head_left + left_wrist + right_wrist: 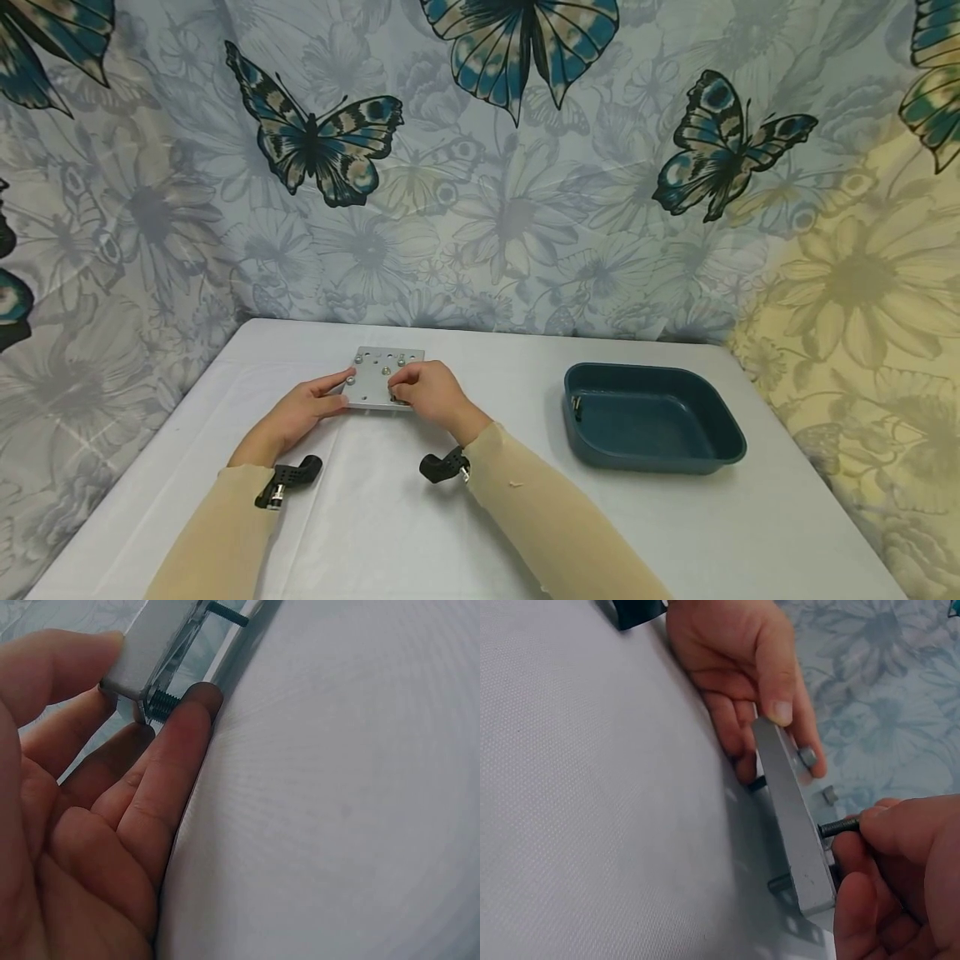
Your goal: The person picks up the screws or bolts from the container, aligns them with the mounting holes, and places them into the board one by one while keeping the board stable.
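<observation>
A silver metal plate (371, 385) with holes and several bolts stands raised above the white table, bolt shanks (781, 883) poking out below it. My left hand (294, 419) grips its left edge; in the left wrist view the thumb lies at the plate's side, the fingers reaching under it beside a threaded shank (163, 706). Over the plate's near right part, my right hand (437, 395) pinches a dark threaded bolt (841, 826) between thumb and fingertips. One end of that bolt meets the plate's top face. Bolt heads (807, 757) stick up nearer the left hand.
To the right stands a dark teal plastic tub (652, 458), with small metal pieces (577, 407) against its left inner wall. White cloth covers the table (375, 517). Behind it hangs a butterfly-patterned curtain (480, 250).
</observation>
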Demonstrator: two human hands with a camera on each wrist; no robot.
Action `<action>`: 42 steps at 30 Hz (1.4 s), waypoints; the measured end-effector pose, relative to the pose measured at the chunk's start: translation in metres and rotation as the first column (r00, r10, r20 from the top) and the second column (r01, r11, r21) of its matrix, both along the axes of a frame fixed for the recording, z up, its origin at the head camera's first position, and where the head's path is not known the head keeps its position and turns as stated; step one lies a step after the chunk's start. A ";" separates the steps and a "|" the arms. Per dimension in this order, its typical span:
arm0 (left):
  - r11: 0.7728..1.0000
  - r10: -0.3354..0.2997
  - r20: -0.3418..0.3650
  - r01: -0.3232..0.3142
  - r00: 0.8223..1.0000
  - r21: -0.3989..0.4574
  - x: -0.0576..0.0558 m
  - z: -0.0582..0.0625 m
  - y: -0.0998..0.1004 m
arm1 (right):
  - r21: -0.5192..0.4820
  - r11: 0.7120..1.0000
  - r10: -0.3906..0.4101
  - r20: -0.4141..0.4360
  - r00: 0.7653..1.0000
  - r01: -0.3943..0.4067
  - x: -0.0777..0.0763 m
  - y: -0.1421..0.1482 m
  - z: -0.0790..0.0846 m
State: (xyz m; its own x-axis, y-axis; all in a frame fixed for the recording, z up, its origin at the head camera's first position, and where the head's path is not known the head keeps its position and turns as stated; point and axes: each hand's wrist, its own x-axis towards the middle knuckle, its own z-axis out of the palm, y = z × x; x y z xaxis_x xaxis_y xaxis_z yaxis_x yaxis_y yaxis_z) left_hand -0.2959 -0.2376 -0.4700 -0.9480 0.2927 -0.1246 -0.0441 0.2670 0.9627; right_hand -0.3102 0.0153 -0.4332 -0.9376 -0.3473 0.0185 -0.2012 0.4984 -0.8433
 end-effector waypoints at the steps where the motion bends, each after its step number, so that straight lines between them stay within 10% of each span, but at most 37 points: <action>1: 1.000 0.002 -0.001 -0.002 1.000 -0.003 0.000 0.000 0.000 | 0.001 1.000 0.000 -0.004 1.000 0.000 0.000 0.000 0.000; 13: 1.000 0.019 0.002 -0.019 1.000 -0.016 0.001 0.000 0.001 | 0.034 0.999 0.004 -0.007 1.000 -0.004 0.003 0.003 0.003; 19: 1.000 0.004 -0.006 -0.004 1.000 0.000 0.001 -0.003 0.001 | -0.217 0.976 -0.010 0.106 0.994 0.033 0.004 0.012 0.002; 24: 1.000 -0.003 -0.007 0.003 1.000 0.004 0.000 -0.004 0.000 | -0.499 0.860 0.005 0.216 0.976 0.106 0.009 0.037 0.016; 33: 1.000 0.002 -0.002 -0.002 1.000 -0.004 -0.001 -0.005 -0.004 | -0.831 0.539 0.145 0.256 0.956 0.141 0.036 0.121 0.054; 42: 0.999 0.014 0.027 -0.013 1.000 -0.035 -0.001 -0.001 -0.003 | -0.869 0.474 0.256 -0.021 0.967 -0.144 0.055 0.220 0.059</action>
State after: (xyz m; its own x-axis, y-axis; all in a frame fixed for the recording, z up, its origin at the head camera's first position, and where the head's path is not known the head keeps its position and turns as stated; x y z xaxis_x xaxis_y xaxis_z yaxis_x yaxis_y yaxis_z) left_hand -0.2970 -0.2404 -0.4708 -0.9481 0.2747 -0.1603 -0.0739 0.3000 0.9511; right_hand -0.2547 0.2351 -0.3745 -0.8600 -0.3887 0.3307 -0.0877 -0.5257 -0.8462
